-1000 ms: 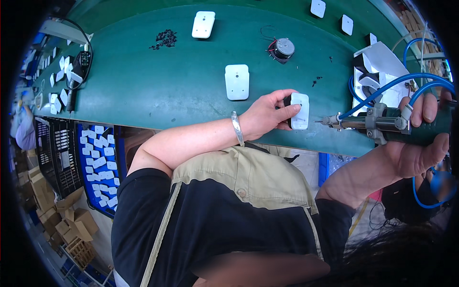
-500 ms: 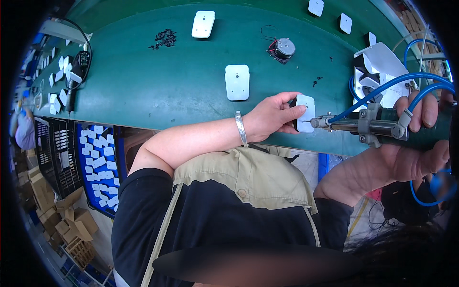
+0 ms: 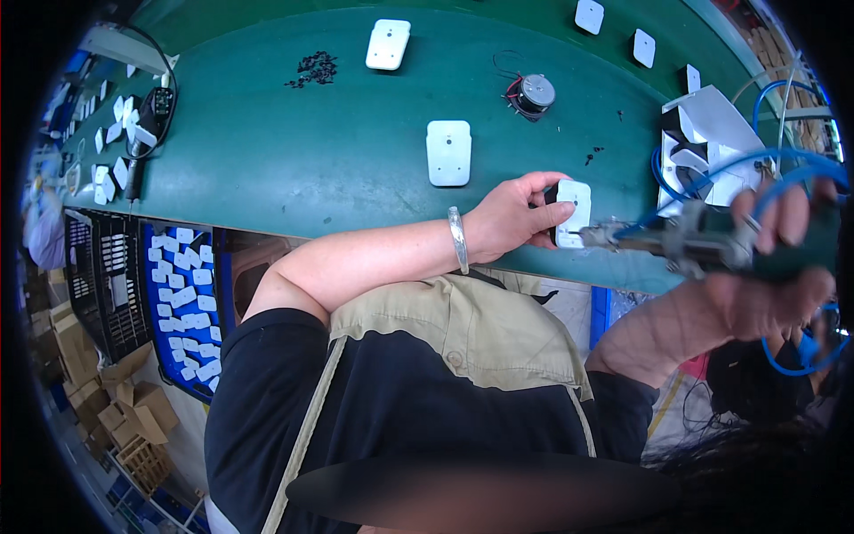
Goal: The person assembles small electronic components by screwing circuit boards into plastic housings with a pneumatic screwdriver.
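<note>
My left hand (image 3: 513,214) is closed on a small white plastic housing (image 3: 579,201) with a black side, its thumb lying on the white face and its fingers behind the edge. In my right hand (image 3: 763,301) is a power screwdriver (image 3: 698,238) with blue hoses, held sideways and smeared by motion. The driver's tip meets the lower part of the housing, near a hole; whether a screw is there I cannot make out. Farther off on the green bench (image 3: 347,133) lie a white housing (image 3: 448,153) and another white housing (image 3: 388,44).
A pile of small black screws (image 3: 313,69) lies at the back left. A round motor with wires (image 3: 535,93) sits beyond my left hand. A white box (image 3: 719,120) holding parts stands at right. Blue trays (image 3: 185,307) of white pieces and a black crate (image 3: 108,285) are below left.
The screwdriver in my right hand is now blurred by motion, its tip still at the housing. The left hand keeps its grip. The whole view has shifted slightly.
</note>
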A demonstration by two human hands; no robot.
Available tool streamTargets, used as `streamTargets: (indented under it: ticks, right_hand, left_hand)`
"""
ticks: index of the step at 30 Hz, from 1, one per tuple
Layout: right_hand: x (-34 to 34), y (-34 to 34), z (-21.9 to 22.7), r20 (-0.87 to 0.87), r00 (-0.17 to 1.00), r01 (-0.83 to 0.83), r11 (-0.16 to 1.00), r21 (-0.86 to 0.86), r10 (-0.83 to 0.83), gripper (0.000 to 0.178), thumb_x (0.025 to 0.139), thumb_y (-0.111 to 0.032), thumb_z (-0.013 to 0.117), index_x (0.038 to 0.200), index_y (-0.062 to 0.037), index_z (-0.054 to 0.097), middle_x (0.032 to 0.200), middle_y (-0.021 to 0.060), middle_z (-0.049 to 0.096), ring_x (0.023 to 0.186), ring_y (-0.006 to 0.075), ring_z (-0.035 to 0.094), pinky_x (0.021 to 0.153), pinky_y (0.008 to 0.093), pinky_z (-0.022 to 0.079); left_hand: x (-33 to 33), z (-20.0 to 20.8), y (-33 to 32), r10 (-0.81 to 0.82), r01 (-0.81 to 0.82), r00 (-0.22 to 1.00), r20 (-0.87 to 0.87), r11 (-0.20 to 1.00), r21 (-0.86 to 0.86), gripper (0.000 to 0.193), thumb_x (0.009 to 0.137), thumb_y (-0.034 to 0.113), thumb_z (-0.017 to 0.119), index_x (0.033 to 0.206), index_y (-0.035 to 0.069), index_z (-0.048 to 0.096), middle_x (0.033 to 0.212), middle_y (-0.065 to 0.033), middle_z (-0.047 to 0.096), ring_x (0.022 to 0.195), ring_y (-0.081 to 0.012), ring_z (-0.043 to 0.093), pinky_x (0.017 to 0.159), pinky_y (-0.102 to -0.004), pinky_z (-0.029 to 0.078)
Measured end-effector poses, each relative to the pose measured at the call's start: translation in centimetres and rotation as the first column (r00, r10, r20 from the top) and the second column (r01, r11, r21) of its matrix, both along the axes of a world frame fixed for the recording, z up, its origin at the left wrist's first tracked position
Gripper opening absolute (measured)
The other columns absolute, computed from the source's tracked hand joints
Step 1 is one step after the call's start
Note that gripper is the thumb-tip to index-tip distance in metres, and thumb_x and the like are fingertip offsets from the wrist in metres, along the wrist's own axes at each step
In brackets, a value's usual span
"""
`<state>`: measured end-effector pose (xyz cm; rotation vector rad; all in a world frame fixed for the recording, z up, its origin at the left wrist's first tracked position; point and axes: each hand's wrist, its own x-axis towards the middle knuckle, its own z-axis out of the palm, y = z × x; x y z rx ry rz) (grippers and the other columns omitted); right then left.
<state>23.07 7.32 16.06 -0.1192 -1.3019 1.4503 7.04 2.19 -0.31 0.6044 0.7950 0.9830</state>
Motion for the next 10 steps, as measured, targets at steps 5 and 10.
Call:
streamTargets:
  ticks: [5,10]
  right_hand:
    - [5.4,-2.3,4.3,0.087,0.992,-0.074,0.988,-0.139,0.087,0.039,0.059,-0.023,0.079,0.076,-0.0095,0.046,0.069,-0.0016,0.044,0.063,0.0074,0.045,0.059,0.0196,0.036]
    - [4.5,-1.1,1.2,-0.069,0.985,-0.153,0.986,0.067,0.157,0.072,0.067,-0.027,0.075,0.118,0.0029,0.034,0.075,0.0026,0.049,0.062,0.0087,0.048,0.058,0.0205,0.044]
  left_hand:
    - [-1.0,-1.2,-0.2,0.103,-0.103,0.995,-0.006,0.994,0.039,0.04,0.085,0.02,0.055,0.12,0.006,0.042,0.086,-0.0026,0.053,0.077,-0.011,0.057,0.063,-0.0246,0.053]
    - [-2.2,-1.3,-1.0,0.047,-0.046,0.998,-0.032,0.999,0.029,0.028,0.084,0.012,0.055,0.111,0.009,0.05,0.096,-0.0013,0.058,0.078,-0.0089,0.058,0.059,-0.0231,0.049]
